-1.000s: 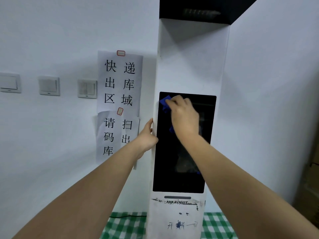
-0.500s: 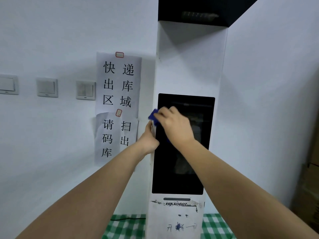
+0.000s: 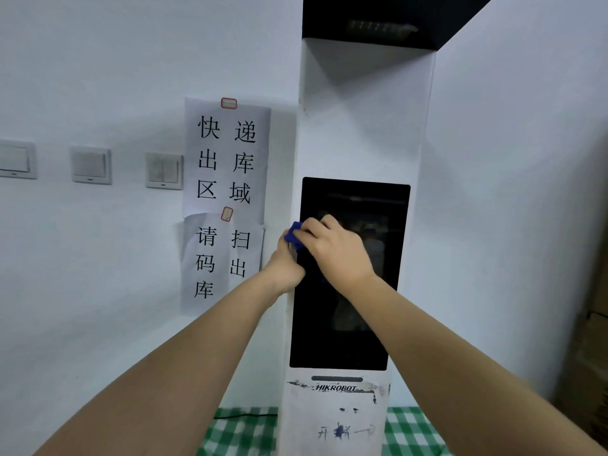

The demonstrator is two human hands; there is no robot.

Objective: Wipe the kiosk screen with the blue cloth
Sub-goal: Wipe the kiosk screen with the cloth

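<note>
Just left of the frame's centre, the right hand (image 3: 335, 251) presses the blue cloth (image 3: 293, 236) against the left edge of the black kiosk screen (image 3: 348, 324), fingers curled over the cloth, which peeks out past the fingertips. The left hand (image 3: 285, 268) rests on the white kiosk (image 3: 362, 120) side just beside it, but its grip is hidden behind the right hand, so I cannot tell

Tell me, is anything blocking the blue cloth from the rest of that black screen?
Nothing visible does. The right hand presses the blue cloth at the kiosk screen's left edge, and the dark glass above, below and to the right lies bare. The left hand rests on the kiosk's side, off the glass.
</note>
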